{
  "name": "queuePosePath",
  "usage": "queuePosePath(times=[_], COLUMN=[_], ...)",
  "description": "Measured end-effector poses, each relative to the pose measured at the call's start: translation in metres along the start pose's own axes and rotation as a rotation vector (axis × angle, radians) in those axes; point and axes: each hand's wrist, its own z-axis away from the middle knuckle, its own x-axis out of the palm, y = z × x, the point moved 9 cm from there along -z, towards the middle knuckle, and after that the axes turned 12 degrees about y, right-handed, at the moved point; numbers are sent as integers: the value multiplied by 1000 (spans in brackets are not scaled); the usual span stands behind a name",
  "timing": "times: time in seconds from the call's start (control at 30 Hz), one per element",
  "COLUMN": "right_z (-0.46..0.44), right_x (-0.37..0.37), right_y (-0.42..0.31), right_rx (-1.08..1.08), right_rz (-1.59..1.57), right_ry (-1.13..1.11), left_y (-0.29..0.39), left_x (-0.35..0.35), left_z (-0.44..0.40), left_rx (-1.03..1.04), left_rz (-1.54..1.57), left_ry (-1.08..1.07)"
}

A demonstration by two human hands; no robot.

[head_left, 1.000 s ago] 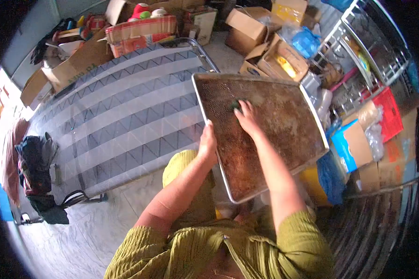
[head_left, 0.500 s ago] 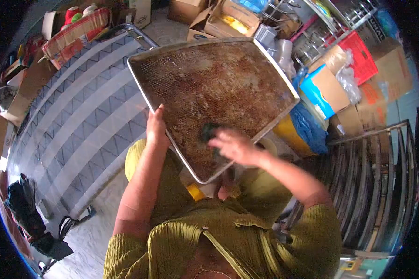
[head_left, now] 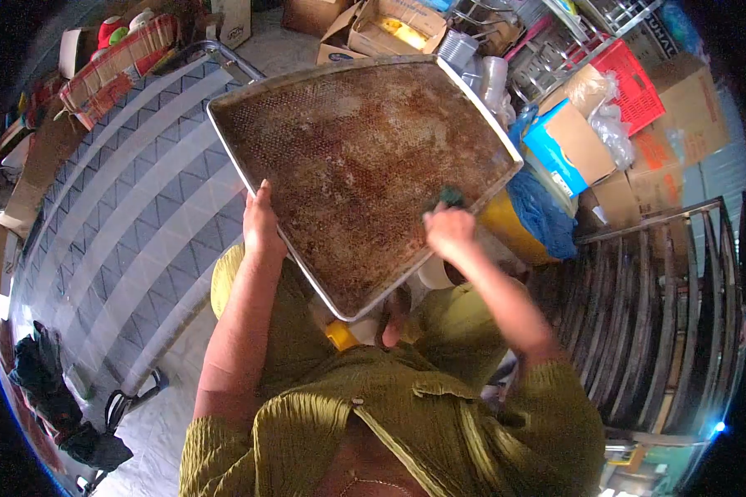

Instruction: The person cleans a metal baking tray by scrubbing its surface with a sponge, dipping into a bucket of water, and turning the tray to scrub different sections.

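A large perforated baking tray (head_left: 348, 157) with a pale metal rim is tilted up in front of me, its surface mottled brown and rusty. My left hand (head_left: 263, 225) is closed around the tray's left edge, with the thumb over the rim. Near the lower right edge, my right hand (head_left: 450, 232) is closed on a dark green scouring pad (head_left: 451, 197) against the tray's face. The pad is mostly covered by the fingers. My knees and one foot show below the tray.
On the left stands a long grey striped folding bed (head_left: 141, 199). A dark metal rack (head_left: 638, 331) is at right. Behind it are a red crate (head_left: 626, 87), a blue-and-tan box (head_left: 568, 153), a yellow bucket (head_left: 518, 224) with blue plastic, and an open cardboard box (head_left: 394, 29).
My right hand has moved right across the tray with the scouring pad, from the lower middle to near the right edge. My left hand keeps its hold; the view has shifted slightly.
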Motion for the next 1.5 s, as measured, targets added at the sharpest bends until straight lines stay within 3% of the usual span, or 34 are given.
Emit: queuePosePath(times=[0.07, 0.1, 0.23, 0.27, 0.33, 0.37, 0.4, 0.5, 0.6, 0.63, 0.67, 0.73, 0.8, 0.83, 0.9, 0.93, 0.97, 1.0, 1.03, 1.1, 1.13, 1.2, 1.27, 1.3, 1.33, 1.37, 1.47, 1.5], right_z=[34, 47, 100, 104, 93, 86, 76, 8, -41, -59, -64, -79, -72, -49, -16, -6, 21, 41, 38, 39, 27, -23, -83, -101, -113, -135, -111, -112], right_x=[-25, -28, -78, -84, -81, -74, -70, -25, 34, 56, 61, 80, 47, 12, -49, -51, -73, -87, -88, -89, -81, -58, -21, -7, 19, 75, 79, 75], right_y=[-65, -91, -178, -181, -163, -148, -127, -37, 68, 94, 107, 105, 50, 5, -81, -115, -147, -168, -168, -177, -166, -130, -61, -20, 18, 68, 139, 136], right_rx=[-269, -340, -661, -644, -608, -643, -605, -291, 198, 190, 331, 517, 355, 367, -166, -191, -355, -519, -519, -753, -744, -532, -172, -150, -25, 241, 541, 534], right_rz=[-46, -89, -94, -106, -331, -452, -472, -355, -593, -431, -489, -443, -494, -950, -721, -888, -842, -792, -794, -910, -904, -877, -1045, -832, -1005, -870, -616, -616], right_ry=[33, 138, 180, 315, 149, 190, 316, 317, 213, 392, 429, 227, 413, 281, 614, 318, 412, 508, 514, 506, 524, 428, 295, 577, 606, 375, 391, 391], left_y=[0, -2, 2, 4, 6, 6, 7, 3, -1, -4, -6, -2, -1, -3, -5, -6, -7, -9, -6, -5, -5, -8, -8, -6, -9, -11, -11, -9], left_x=[3, 0, 7, 9, 11, 11, 13, 9, 5, 3, 1, 3, 6, 4, 0, 3, 5, 2, 4, 3, 5, 7, 3, 2, -2, -6, 3, -1], left_z=[-1, -4, 4, 5, 8, 10, 12, 7, -1, -4, -5, -3, -2, -4, -7, -7, -9, -14, -15, -16, -8, -4, -6, -6, -7, -7, -6, -6], left_rx=[24, 27, 16, 30, 14, -5, -6, -6, -21, -38, -53, -42, -36, -42, -51, -65, -76, -73, -40, -7, -46, -84, -74, -67, -90, -112, -121, -90], left_rz=[63, 34, 66, 68, 75, 83, 90, 65, 49, 43, 36, 54, 74, 66, 59, 83, 105, 103, 112, 118, 96, 79, 54, 54, 19, -11, 121, 85], left_ry=[-51, -43, -80, -92, -83, -73, -69, -43, -72, -63, -53, -69, -87, -52, -18, -77, -137, -139, -158, -181, -160, -138, -105, -103, -48, 9, -106, -59])
